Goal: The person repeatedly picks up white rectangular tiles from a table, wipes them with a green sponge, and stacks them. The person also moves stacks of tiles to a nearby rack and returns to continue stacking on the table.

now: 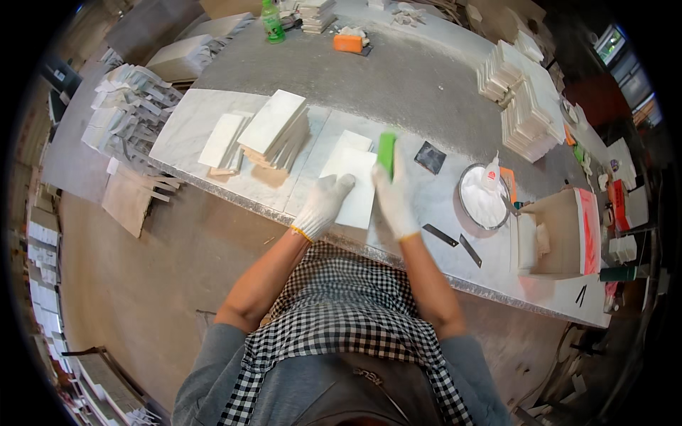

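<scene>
My left hand [323,203], in a white knit glove, grips the left side of a white rectangular tile [359,186], its thumb lying over the top face. Another pale tile [354,138] shows partly from beneath its far end. My right hand [394,197], gloved too and slightly blurred, holds a bright green block [386,150] on edge along the tile's right side. Whether block and tile touch, I cannot tell. To the left stand a taller stack of white tiles [273,128] and a lower stack [224,142]. A dark square pad [430,157] lies right of my right hand.
A round bowl of white paste [481,206] with a white bottle [491,173] stands at right, near two dark blades [440,235] and an open box [558,234]. Tile stacks [529,117] fill the far right. An orange block [347,43] and green bottle [272,23] sit at the back.
</scene>
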Demonstrator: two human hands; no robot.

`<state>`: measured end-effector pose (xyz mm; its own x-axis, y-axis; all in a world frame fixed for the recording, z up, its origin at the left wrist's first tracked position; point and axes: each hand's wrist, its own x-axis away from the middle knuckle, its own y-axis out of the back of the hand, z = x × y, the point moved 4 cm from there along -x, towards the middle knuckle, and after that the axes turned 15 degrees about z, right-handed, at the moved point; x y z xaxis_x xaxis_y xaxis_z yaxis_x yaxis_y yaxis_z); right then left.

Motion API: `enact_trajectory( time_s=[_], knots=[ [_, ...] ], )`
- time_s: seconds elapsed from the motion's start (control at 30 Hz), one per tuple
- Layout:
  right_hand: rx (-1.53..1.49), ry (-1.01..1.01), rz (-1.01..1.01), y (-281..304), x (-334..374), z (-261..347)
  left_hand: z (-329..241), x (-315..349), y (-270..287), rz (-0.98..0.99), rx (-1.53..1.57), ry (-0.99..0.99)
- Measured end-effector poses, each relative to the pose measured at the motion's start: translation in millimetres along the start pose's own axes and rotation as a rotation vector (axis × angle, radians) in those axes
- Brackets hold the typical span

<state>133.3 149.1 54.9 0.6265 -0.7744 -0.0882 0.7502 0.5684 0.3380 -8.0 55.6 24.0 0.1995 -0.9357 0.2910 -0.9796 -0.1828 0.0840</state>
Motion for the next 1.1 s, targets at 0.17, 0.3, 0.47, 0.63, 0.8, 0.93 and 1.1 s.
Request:
enact_trajectory(
  time_s=[0.17,0.3,0.47,0.63,0.8,0.93,1.1],
  knots=[
    [0.158,0.007,0.222,-44.0,73.2,16.6,-37.9,5.9,25.5,-0.125,-0.172,0.105],
    [0.046,0.029,0.038,-27.7,20.3,-1.6,-34.8,14.3,8.6,-0.118,-0.293,0.118],
    [0.110,0.037,-0.007,-5.4,4.2,12.5,-2.9,8.4,1.3,-0.040,0.023,-0.048],
    [0.189,0.072,0.194,-49.8,71.7,14.1,14.2,-18.0,51.5,-0.188,-0.115,0.080],
    [-0.109,-0.008,0.025,-27.2,17.0,-6.3,-46.3,26.0,7.4,-0.070,-0.129,0.148],
    [0.046,0.084,-0.061,7.2,-28.2,-21.2,10.0,12.7,0.9,-0.052,-0.063,-0.132],
    [0.186,0.156,0.016,-0.5,-4.9,38.2,-4.7,24.9,13.5,-0.084,-0.680,-0.177]
  ],
)
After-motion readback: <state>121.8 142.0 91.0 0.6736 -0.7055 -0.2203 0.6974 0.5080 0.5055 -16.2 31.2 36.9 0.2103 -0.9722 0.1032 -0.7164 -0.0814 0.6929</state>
